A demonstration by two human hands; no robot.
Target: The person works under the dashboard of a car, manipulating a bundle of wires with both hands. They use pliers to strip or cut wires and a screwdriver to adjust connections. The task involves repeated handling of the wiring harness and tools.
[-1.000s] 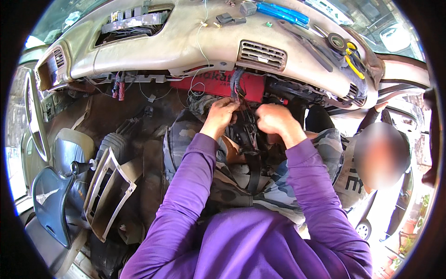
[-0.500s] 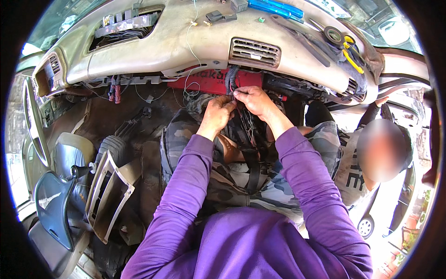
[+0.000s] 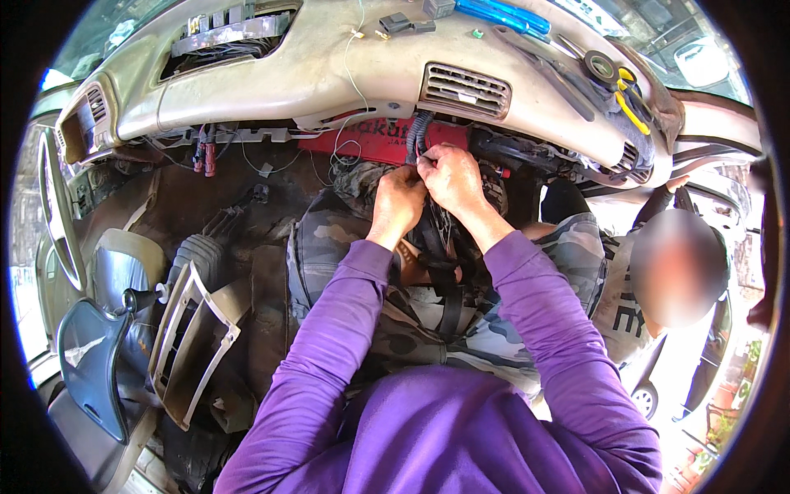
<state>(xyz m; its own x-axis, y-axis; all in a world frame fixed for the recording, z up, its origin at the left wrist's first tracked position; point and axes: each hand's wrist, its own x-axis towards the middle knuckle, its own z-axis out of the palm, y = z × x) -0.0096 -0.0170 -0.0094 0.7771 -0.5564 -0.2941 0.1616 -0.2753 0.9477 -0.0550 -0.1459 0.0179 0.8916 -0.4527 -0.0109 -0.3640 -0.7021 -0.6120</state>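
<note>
Taking your view as a dial, the wiring bundle (image 3: 418, 138) comes down at 12 o'clock from under the dashboard (image 3: 362, 78), in a dark ridged sleeve in front of a red panel-like object (image 3: 387, 151). Its thin wires (image 3: 442, 224) hang below, at 6 o'clock from your fingers, among darker cabling between your forearms.

Your left hand (image 3: 399, 200) and right hand (image 3: 453, 176) meet just below the sleeve. Each grip looks pinched on the wires, thumb against fingers, though the fingers hide which strand each one has. The right sits slightly higher, towards 2 o'clock from the left.

Expect the wires to be light and limp, easily bent, and probably fragile at any bared end; the sleeve should be springier and stiffer. A strand is best taken between thumb and forefinger close to the sleeve's mouth, on its insulation, while the ridged part would bear a firmer hold.

On the dashboard, blue-handled tools (image 3: 504, 16) lie at 1 o'clock, and a tape roll (image 3: 601, 67) and yellow-handled pliers (image 3: 630, 109) lie towards 2. A trim frame (image 3: 191, 350) leans at 8 o'clock; another person (image 3: 623, 309) is at 3.
</note>
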